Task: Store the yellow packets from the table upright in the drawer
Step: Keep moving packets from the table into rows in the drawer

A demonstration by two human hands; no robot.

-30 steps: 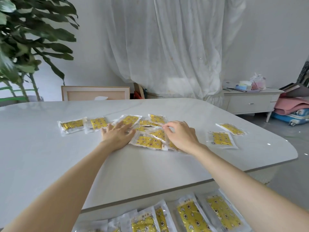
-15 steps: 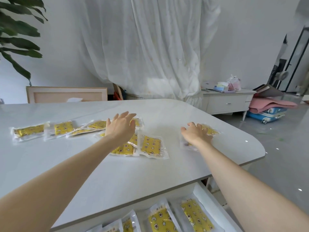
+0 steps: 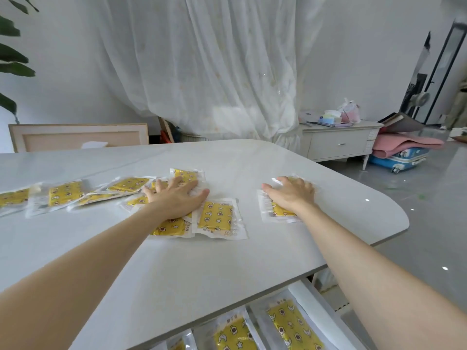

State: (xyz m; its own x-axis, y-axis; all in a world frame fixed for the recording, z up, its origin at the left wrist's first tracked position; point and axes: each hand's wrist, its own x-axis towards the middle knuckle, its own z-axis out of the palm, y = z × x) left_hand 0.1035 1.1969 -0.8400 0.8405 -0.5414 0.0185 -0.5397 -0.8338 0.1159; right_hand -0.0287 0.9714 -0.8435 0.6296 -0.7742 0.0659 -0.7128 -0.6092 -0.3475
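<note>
left hand [image 3: 177, 201] lower (packets [image 3: 290, 324] in drawer [image 3: 319, 308])

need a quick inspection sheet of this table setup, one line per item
surface: white glossy table.
job's things: yellow packets lie flat and overlapping across the table; a lone packet sits apart at the right; more packets are in the open drawer below the near edge.
clutter: nothing seen.
hands: left hand lies flat, fingers spread, on the pile; right hand rests on the lone packet.
cables: nothing seen.
surroundings: curtain, plant, cabinet, suitcase on the floor.
</note>
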